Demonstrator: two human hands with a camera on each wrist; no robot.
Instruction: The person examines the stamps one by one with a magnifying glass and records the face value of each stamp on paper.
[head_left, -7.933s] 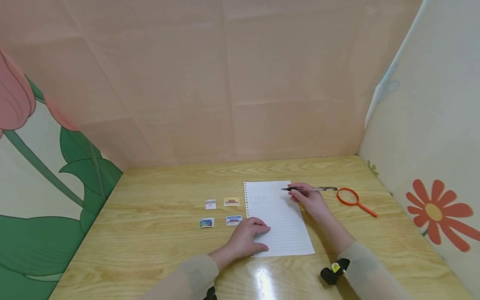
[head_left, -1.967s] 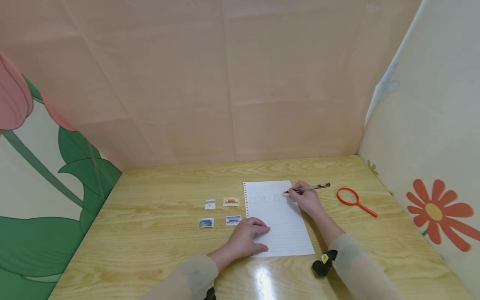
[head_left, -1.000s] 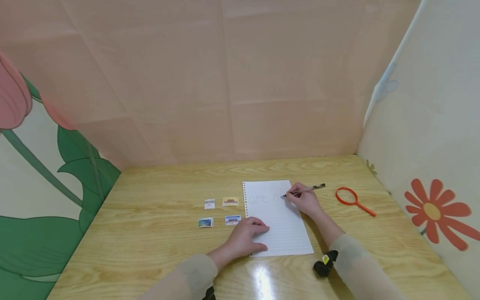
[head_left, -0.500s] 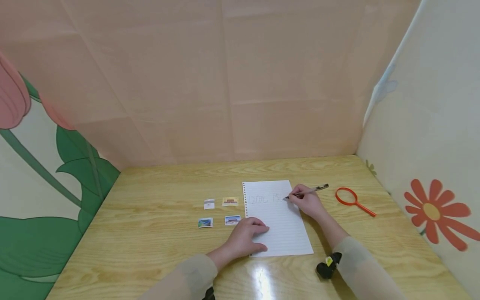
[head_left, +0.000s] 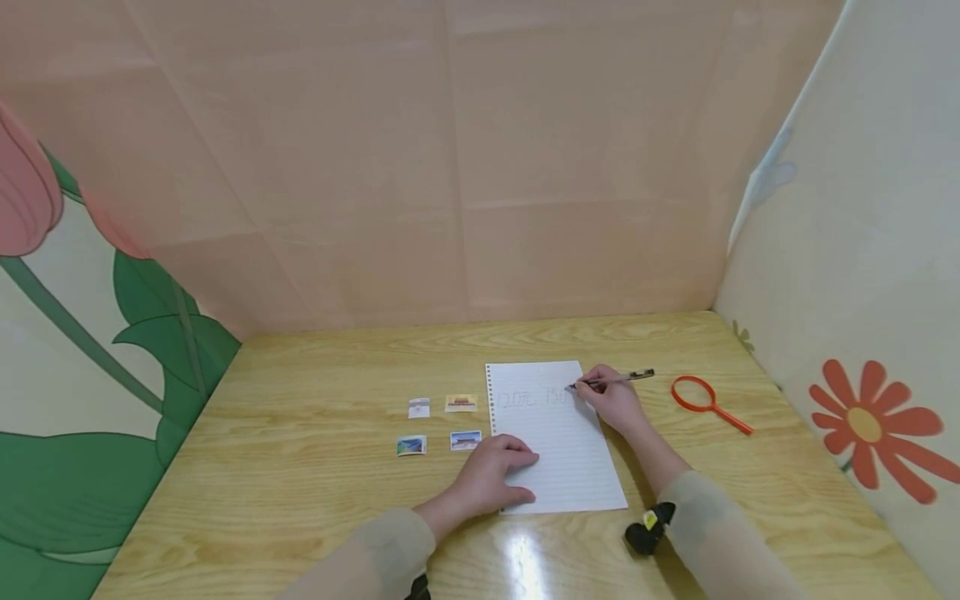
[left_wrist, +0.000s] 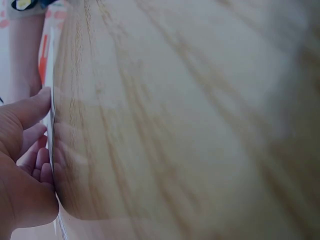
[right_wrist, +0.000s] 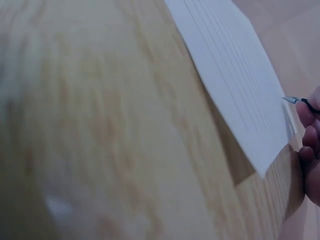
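A sheet of lined paper with holes down its left side lies on the table, with faint handwriting across its upper part. My right hand pinches a pen between thumb and fingers, its tip at the writing near the sheet's upper right. In the right wrist view the pen's tip points at the paper. My left hand rests on the sheet's lower left, thumb and fingers spread apart. Left of the paper lie several small stamps, among them a yellow stamp and a blue one.
A red magnifying glass lies right of the paper on the wooden table. A pink cloth backdrop rises behind the table. Painted walls with flowers flank both sides.
More characters stand on the paper's upper right than several seconds ago. My right hand has shifted slightly up and left with the pen in the last half second. The left hand has stayed put.
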